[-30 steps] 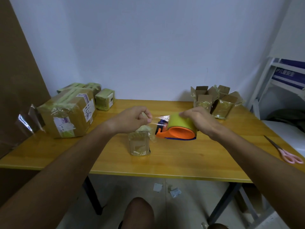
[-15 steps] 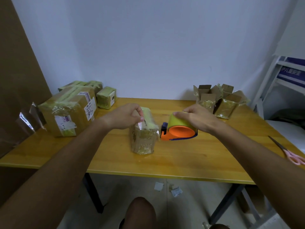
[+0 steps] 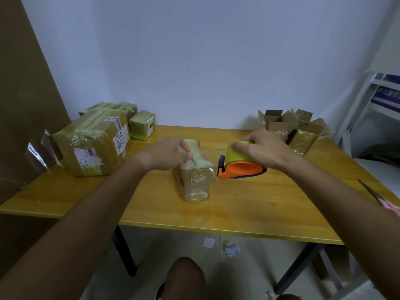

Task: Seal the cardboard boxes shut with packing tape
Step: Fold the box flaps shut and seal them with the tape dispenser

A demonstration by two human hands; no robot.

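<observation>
left hand pressing tape onto a small box while the right holds the tape dispenser beside it

the left hand (image 3: pixel 166 153) sits on top of the small box (image 3: pixel 194 176), fingers curled and pressing down along the top seam, likely to bed the tape and keep the box from sliding on the table (image 3: pixel 249 208). the right hand (image 3: pixel 263 148) grips the tape roll on the orange dispenser (image 3: pixel 240 167), just right of the box and resting on the table, probably kept close for the next strip. taped boxes (image 3: pixel 95 141) are stacked beyond the left hand; open boxes (image 3: pixel 292 128) wait behind the right hand. scissors (image 3: pixel 372 192) lie far right of it.
</observation>
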